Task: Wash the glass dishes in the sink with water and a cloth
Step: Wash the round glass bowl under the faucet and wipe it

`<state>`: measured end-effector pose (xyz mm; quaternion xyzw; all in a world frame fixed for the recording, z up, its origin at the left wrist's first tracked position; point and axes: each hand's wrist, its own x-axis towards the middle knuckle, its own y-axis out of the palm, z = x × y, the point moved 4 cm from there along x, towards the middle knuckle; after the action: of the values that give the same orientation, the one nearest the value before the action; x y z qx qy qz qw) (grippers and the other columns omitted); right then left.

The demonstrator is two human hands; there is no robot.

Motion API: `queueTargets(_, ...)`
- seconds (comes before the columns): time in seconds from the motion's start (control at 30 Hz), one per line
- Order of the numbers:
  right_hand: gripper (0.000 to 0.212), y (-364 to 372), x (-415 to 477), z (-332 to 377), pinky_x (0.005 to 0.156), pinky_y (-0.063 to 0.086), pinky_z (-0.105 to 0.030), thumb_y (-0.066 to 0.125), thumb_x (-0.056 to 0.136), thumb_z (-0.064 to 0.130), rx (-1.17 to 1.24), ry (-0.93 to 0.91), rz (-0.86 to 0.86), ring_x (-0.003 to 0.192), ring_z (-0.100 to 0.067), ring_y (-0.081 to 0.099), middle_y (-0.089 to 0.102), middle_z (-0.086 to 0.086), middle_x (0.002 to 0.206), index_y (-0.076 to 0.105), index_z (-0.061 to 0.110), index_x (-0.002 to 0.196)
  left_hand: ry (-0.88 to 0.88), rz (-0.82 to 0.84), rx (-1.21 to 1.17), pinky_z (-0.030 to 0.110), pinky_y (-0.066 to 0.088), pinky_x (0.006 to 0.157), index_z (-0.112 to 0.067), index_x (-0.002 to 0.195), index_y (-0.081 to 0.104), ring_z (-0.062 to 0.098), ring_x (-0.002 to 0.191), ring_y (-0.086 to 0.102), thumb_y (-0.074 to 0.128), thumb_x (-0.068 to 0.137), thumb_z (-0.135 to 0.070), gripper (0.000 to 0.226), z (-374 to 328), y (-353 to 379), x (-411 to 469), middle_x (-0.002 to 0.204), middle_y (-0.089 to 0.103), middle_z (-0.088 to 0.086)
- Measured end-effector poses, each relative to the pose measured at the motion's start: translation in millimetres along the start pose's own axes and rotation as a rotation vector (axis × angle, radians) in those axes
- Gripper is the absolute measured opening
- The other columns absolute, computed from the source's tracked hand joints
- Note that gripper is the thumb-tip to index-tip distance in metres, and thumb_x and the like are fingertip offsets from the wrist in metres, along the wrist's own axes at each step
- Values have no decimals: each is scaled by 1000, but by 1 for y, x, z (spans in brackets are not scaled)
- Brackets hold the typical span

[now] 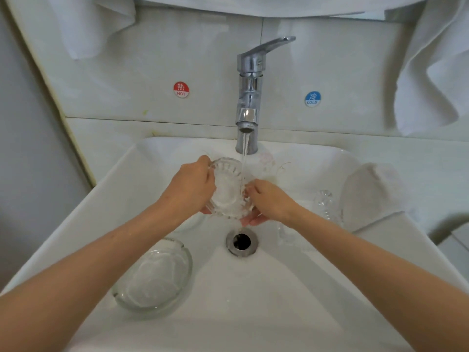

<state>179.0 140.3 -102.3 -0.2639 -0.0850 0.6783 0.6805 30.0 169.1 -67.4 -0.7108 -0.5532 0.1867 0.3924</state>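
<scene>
Under the running tap [250, 97], over the middle of the sink [279, 301], you hold a ribbed glass dish [227, 191] tipped up on its edge. That way the stream [244, 158] strikes its far right rim and runs down the glass toward the drain [242, 242] rather than pooling inside. Both hands are clamped on it: your left hand [193, 186] curls round the left rim, and your right hand [269, 201] grips the right and lower edge with its fingers tucked beneath. It looks like a hold meant for turning the dish through the water. Neither hand has a cloth, so I judge this a rinse and not a scrub. The white cloth [370, 191] lies apart on the sink's right slope, near enough to reach. Of glass pieces you have three for certain: the one in your hands, a second dish [154, 278] lying flat in the near left of the basin, well apart from the stream, and a cut-glass piece [323, 201] just beside the cloth. A faint clear shape between that piece and the drain may be a fourth, or part of the third, but I cannot tell which. There is one cloth, one tap and one drain. Two white towels [96, 26] hang above, one on each side. Two round stickers sit on the wall, a red hot sticker [181, 89] to the left of the tap and a blue cold sticker [312, 99] to the right.
</scene>
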Motion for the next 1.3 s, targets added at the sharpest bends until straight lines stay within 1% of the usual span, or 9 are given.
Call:
queueTargets(0.17, 20, -8, 0, 14, 61, 48, -34, 27, 101, 22, -737, -357, -127, 66, -26, 66, 62, -6, 70, 44, 12, 99, 118, 23, 388, 35, 45, 69, -9, 109, 48, 29, 80, 61, 37, 98, -38, 33, -7, 6, 2, 97, 64, 11)
queueTargets(0.33, 36, -4, -2, 22, 65, 40, -37, 23, 103, 31, -1042, -503, -227, 86, -36, 60, 62, -14, 96, 39, 13, 129, 177, 62, 337, 41, 50, 71, -10, 101, 53, 33, 70, 64, 32, 101, -31, 30, -12, 15, -1, 86, 64, 16)
queueTargets(0.43, 32, -8, -2, 15, 67, 47, -38, 24, 102, 28, -711, -372, -208, 73, -30, 61, 61, -11, 81, 41, 11, 122, 184, -60, 272, 41, 49, 65, -9, 94, 50, 36, 67, 61, 31, 101, -26, 27, -14, 7, 4, 83, 62, 19)
queueTargets(0.53, 23, 13, -4, -4, 58, 51, -26, 23, 102, 24, -20, -11, 121, 59, -18, 64, 68, -7, 74, 43, 15, 104, 212, -186, 313, 41, 48, 63, -7, 101, 51, 34, 65, 59, 28, 101, -27, 30, -11, -3, 8, 83, 63, 15)
queueTargets(0.6, 21, 24, -9, -7, 58, 52, -21, 27, 101, 24, 160, 115, 284, 61, -13, 67, 72, -4, 77, 47, 17, 100, 229, -207, 352, 41, 47, 63, -7, 103, 51, 33, 65, 57, 28, 101, -28, 31, -8, -6, 8, 83, 64, 15)
queueTargets(0.7, 22, 16, -2, -5, 55, 50, -17, 33, 100, 23, 85, 103, 217, 61, -13, 67, 71, -1, 80, 51, 12, 101, 230, -155, 411, 40, 44, 62, -7, 106, 49, 33, 67, 54, 29, 102, -26, 29, -10, -3, 6, 84, 64, 14)
queueTargets(0.93, 35, -10, 0, 9, 73, 48, -37, 22, 101, 35, -809, -324, -355, 83, -27, 63, 68, -5, 89, 50, 15, 107, 188, -60, 584, 32, 26, 55, -10, 109, 44, 16, 50, 27, 29, 102, -18, 18, -22, 9, 9, 60, 30, 1)
queueTargets(1.13, 14, 18, -6, -11, 60, 53, -22, 44, 97, 15, 199, 143, 122, 65, -14, 67, 66, 1, 94, 55, 18, 105, 152, -92, 581, 30, 19, 45, -11, 106, 42, 16, 50, 29, 33, 100, -9, 12, -14, 6, 8, 60, 32, 0)
queueTargets(1.3, 5, 22, -8, -10, 51, 51, -16, 53, 93, 8, 374, 245, 293, 64, -12, 68, 70, -4, 84, 57, 11, 96, 171, -127, 542, 29, 18, 46, -15, 99, 37, 15, 50, 28, 31, 102, -15, 7, -21, -2, 4, 61, 32, 0)
